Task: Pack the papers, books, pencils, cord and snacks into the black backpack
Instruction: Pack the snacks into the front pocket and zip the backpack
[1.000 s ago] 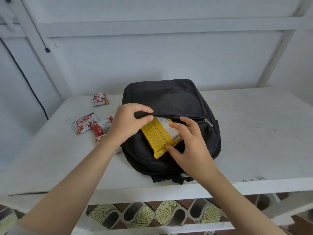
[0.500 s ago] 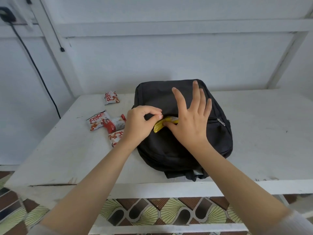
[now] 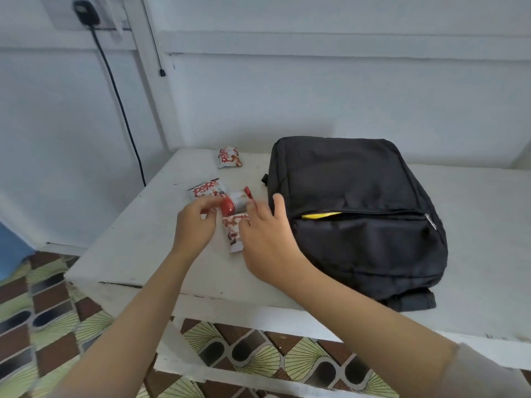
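Observation:
The black backpack [image 3: 359, 196] lies flat on the white table [image 3: 138, 242], its front pocket unzipped. A yellow snack packet [image 3: 320, 216] shows in the pocket's slit. Left of the bag lie several red and white snack packets: one far back [image 3: 229, 157], a flat one [image 3: 205, 189], a red-ended bar [image 3: 237, 200] and one nearer me [image 3: 233, 235]. My left hand [image 3: 194, 228] has curled fingers at the bar's red end; blur hides whether it grips. My right hand [image 3: 267, 242] hovers with spread fingers over the nearer packet, its fingertips at the bar.
A black cable [image 3: 120, 107] hangs from a wall plug [image 3: 84, 12] at the back left, beyond the table's left edge. The table's front edge is close to me, with patterned floor tiles [image 3: 43, 305] below. Bare tabletop [image 3: 482, 225] extends right of the bag.
The yellow packet has gone into the front pocket. Both hands have left the bag and moved left to the red and white snacks. The view has turned left.

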Action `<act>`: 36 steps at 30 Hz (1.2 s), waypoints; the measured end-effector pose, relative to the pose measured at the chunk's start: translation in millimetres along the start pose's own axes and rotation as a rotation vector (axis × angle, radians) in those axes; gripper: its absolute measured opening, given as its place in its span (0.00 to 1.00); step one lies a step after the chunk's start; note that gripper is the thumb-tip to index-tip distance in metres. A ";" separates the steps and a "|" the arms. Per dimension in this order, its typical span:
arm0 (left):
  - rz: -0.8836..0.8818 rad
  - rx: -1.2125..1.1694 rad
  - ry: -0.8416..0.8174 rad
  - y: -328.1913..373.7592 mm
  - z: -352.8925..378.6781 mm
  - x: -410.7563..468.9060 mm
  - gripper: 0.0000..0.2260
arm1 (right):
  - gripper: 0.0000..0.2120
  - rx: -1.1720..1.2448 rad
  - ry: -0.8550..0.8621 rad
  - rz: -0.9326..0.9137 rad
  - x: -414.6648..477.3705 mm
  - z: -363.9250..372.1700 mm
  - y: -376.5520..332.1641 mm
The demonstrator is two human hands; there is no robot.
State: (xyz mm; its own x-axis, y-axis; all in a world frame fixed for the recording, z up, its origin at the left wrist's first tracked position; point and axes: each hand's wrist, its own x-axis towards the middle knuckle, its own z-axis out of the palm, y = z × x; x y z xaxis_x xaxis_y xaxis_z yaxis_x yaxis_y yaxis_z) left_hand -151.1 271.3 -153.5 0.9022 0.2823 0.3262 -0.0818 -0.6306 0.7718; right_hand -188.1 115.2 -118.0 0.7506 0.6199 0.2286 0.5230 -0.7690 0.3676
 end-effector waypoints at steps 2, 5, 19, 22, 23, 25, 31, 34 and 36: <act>-0.043 -0.042 0.047 -8.3 -8.3 3.0 0.13 | 0.19 -0.211 -0.166 0.009 16.8 8.5 -14.3; -0.052 -0.055 0.036 -13.6 -13.3 6.4 0.12 | 0.22 -0.287 -0.225 -0.036 29.8 22.2 -26.5; 0.115 0.518 -0.269 -13.6 35.6 48.5 0.25 | 0.16 0.477 -0.055 -0.070 -50.8 35.1 -38.2; 0.133 0.430 -0.141 -13.8 39.5 44.8 0.19 | 0.11 0.569 0.029 -0.020 -57.3 35.9 -37.3; 0.110 0.377 -0.111 -13.9 39.3 42.8 0.18 | 0.13 0.581 0.055 -0.008 -59.1 34.7 -35.9; 0.039 0.231 -0.079 -12.8 37.5 37.5 0.16 | 0.13 0.652 0.070 0.010 -65.3 25.0 -29.3; -0.033 -0.251 0.003 21.2 21.3 19.7 0.14 | 0.04 1.241 0.162 0.141 -90.0 -26.8 20.1; 0.056 -0.316 -0.030 50.4 15.2 8.5 0.14 | 0.03 1.402 0.367 0.308 -100.9 -39.2 55.6; 0.102 -0.328 -0.119 69.3 14.3 -2.6 0.14 | 0.04 1.414 0.495 0.424 -109.0 -44.9 82.2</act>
State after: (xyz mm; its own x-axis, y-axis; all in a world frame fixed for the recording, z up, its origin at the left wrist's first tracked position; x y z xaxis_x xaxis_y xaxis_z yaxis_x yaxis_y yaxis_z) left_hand -153.1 216.6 -108.7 0.9238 0.1318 0.3595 -0.2879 -0.3802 0.8790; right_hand -245.0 -8.6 -72.2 0.8822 0.0961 0.4609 0.4701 -0.2349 -0.8508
